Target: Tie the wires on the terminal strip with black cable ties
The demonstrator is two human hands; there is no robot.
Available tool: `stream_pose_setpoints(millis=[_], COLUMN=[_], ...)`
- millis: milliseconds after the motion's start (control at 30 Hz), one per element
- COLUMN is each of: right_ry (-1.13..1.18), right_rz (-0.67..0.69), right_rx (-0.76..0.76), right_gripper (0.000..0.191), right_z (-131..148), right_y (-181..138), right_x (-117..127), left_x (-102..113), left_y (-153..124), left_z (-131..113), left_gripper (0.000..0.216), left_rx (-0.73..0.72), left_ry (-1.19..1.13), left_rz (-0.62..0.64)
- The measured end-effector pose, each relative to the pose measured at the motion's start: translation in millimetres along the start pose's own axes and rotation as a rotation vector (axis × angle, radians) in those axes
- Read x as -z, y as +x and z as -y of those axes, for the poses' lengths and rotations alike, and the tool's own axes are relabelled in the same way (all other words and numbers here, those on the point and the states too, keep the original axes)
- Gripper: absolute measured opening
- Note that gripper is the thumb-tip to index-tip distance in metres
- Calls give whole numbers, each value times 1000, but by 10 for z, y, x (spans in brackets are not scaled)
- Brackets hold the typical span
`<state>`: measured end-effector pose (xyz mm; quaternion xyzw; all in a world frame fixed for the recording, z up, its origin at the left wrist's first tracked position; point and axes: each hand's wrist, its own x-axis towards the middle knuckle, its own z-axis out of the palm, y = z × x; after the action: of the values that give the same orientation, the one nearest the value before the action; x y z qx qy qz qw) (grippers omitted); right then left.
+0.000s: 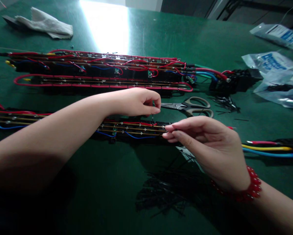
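My left hand [136,101] hovers over the near wired strip assembly [127,129], fingers pinched on a thin black cable tie [152,117] that stands up from the strip. My right hand [205,143], with a red bead bracelet [249,189] on its wrist, rests at the strip's right end, fingers pressed together and pinching something small and thin there that I cannot make out. The strip is long and black with red and blue wires and brass rails.
Two more wired strips [97,70] lie further back. Scissors [192,106] lie right of my left hand. A heap of black cable ties [166,192] sits near me. Plastic bags [273,70] lie far right, a white cloth [46,23] far left. Coloured cables [269,150] lie right.
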<state>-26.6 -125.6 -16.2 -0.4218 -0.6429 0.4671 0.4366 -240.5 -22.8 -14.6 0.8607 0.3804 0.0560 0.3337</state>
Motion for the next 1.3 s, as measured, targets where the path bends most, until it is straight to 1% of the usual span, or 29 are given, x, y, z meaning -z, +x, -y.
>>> stream_pose_setpoints(millis=[200, 333, 467, 667, 800, 900, 1067, 1167, 1300], right_ry=[-17, -23, -16, 98, 242, 293, 220, 227, 248], right_rz=[38, 39, 48, 82, 41, 8, -85, -152, -172], right_rx=[-3, 4, -24, -94, -161, -201, -200, -219, -227], right_gripper=[10, 11, 12, 10, 11, 13, 17, 17, 18], right_z=[14, 17, 19, 37, 62, 65, 38, 24, 11], right_y=[6, 23, 40, 67, 111, 146, 184, 199, 201], right_x=[8, 21, 35, 57, 54, 42, 45, 66, 74], left_x=[0, -3, -5, 4, 20, 25, 13, 3, -5], left_y=[-7, -7, -6, -8, -28, -39, -37, -35, -37], left_z=[-5, -6, -2, -6, -45, -66, -53, -43, -36], left_gripper=[29, 29, 27, 29, 29, 27, 24, 23, 21], left_rx=[22, 32, 26, 18, -10, -43, -63, -58, -61], left_ry=[6, 7, 7, -2, -42, -80, -93, -96, -104], left_rz=[15, 18, 15, 31, 127, 196, 182, 177, 162])
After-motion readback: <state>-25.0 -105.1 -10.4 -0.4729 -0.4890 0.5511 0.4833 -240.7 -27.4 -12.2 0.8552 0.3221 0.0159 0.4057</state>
